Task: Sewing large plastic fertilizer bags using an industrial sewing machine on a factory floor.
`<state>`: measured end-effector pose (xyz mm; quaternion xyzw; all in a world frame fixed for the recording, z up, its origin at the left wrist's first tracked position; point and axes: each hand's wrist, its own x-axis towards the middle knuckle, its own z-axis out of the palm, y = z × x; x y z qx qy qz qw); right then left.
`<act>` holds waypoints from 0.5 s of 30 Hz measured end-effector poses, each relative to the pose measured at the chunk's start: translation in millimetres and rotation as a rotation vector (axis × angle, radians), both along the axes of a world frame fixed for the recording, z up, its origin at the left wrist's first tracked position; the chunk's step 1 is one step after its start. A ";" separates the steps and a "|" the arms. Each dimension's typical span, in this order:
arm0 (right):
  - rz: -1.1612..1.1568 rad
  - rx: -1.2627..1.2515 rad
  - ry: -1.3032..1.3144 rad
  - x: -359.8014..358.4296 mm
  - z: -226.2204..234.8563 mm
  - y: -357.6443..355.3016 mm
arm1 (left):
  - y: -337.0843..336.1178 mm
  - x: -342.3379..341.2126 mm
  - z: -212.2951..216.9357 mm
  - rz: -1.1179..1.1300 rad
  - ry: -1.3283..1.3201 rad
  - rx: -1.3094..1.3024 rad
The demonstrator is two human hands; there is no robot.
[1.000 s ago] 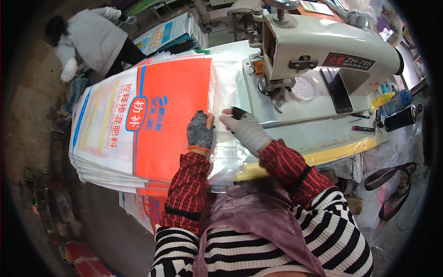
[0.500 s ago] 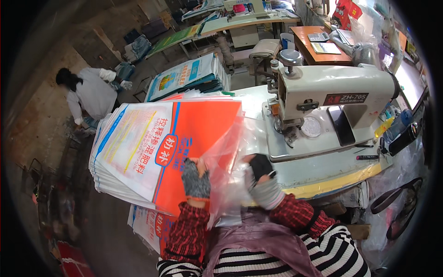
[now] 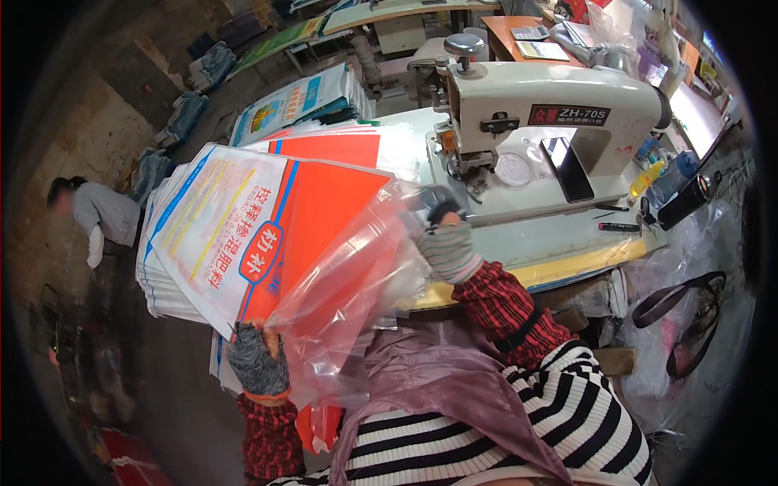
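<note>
My left hand (image 3: 259, 360), in a grey fingerless glove, is closed on the near corner of an orange-and-white printed bag (image 3: 316, 219). That bag lies askew on top of a stack of similar bags (image 3: 162, 279). A crumpled clear plastic liner (image 3: 348, 283) sticks out along the bag's right edge and spreads between my hands. Beside the liner's far end, over the table edge, is my right hand (image 3: 450, 243) in a striped glove with dark finger parts. Its fingers are blurred, and whether they grip the liner cannot be made out.
An off-white sewing machine (image 3: 559, 101) stands on the table (image 3: 527, 235) to the right, with a phone (image 3: 566, 170) on its bed. A yellow bottle (image 3: 647, 180) and a black marker (image 3: 618, 228) lie farther right. Another bag stack (image 3: 300, 101) is behind. A person (image 3: 101, 215) bends at far left.
My left hand has moved down and left to the bag's near corner. The top bag sits more askew, and the liner is spread wider. My right hand has moved farther from my body.
</note>
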<state>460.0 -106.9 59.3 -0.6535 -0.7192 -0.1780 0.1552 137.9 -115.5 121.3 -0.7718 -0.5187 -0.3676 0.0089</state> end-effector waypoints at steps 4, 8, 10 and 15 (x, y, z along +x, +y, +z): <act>0.037 0.710 0.660 18.2 49.8 -6.5 | -7.0 11.3 12.6 -0.069 -0.023 0.048; 0.007 0.263 0.256 19.5 0.9 6.9 | -13.6 3.8 18.8 -0.028 0.001 0.085; 0.200 -0.151 -0.024 -19.2 -14.7 1.7 | -14.1 1.4 17.8 -0.003 -0.045 0.023; 0.023 -0.051 0.133 -14.5 -0.8 7.7 | -27.1 -14.1 17.3 0.024 0.024 0.138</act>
